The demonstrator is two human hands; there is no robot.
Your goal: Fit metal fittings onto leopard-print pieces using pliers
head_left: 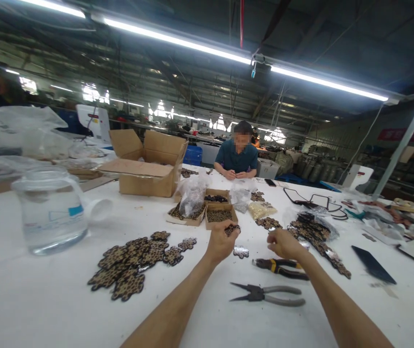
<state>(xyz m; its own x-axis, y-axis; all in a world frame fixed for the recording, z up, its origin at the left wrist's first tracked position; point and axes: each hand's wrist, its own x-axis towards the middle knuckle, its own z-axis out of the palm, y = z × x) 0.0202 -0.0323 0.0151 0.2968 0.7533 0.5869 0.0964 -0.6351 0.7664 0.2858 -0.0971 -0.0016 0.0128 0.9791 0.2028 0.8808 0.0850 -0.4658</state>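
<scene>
My left hand (pixel 221 241) is closed on a small leopard-print patch (pixel 233 229) with a dark scalloped edge, held in front of the small boxes. My right hand (pixel 282 242) is a little to the right, its fingers curled together; whatever it may hold is hidden. Between and below the hands lies a shiny silver-backed patch (pixel 241 251). Under my right wrist are black-and-yellow pliers (pixel 277 267), and nearer to me lie grey-handled long-nose pliers (pixel 261 293). A pile of leopard-print patches (pixel 130 261) spreads to the left, and another patch pile (pixel 313 232) lies to the right.
Beyond my hands stand small boxes of metal bits (pixel 221 216) and clear plastic bags (pixel 193 193). An open cardboard box (pixel 149 181) and a water jug (pixel 50 212) are at left. A dark flat phone-like object (pixel 373 264) lies right. A person (pixel 237 154) sits opposite.
</scene>
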